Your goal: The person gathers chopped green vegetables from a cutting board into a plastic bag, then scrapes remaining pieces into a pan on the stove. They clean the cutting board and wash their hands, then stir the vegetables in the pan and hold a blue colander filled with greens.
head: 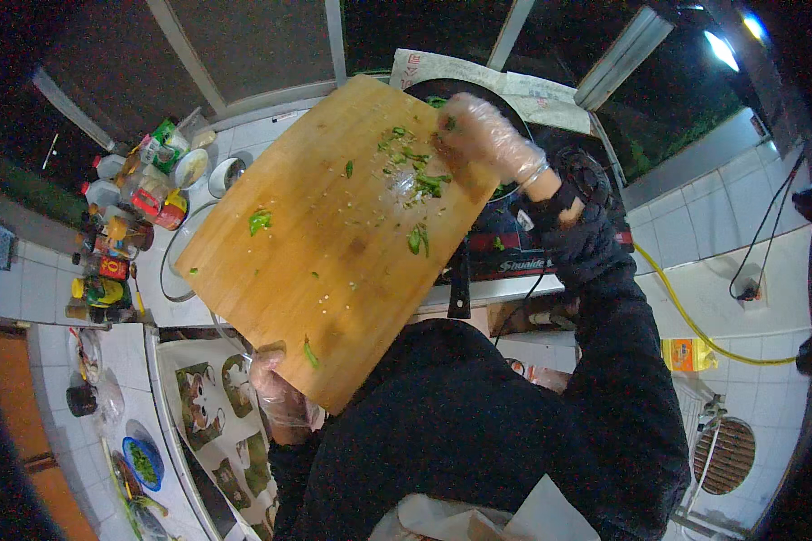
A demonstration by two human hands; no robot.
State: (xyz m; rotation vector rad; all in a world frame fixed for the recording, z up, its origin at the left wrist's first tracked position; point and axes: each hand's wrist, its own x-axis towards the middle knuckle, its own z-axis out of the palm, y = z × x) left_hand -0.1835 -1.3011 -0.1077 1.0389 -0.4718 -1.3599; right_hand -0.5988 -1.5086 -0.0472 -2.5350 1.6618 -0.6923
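A wooden cutting board [311, 237] slants across the middle of the view, its far right end over a dark frying pan [470, 88]. My left hand [281, 389], in a clear plastic glove, grips the board's near left edge. At the far right end my right hand [490, 138], gloved too and slightly blurred, lies against the board's surface; its fingertips are partly hidden. Chopped green pieces [430, 182] cluster beside that hand, and scattered bits [260, 221] cling elsewhere on the board. Some greens [436, 101] show in the pan, most of which the board and hand cover.
The pan handle [459, 284] juts toward me over the black cooktop [514, 237]. A glass lid [179, 260] lies partly under the board. Seasoning bottles [105, 267] and bowls [191, 168] crowd the left counter. A blue bowl of greens [142, 463] sits lower left.
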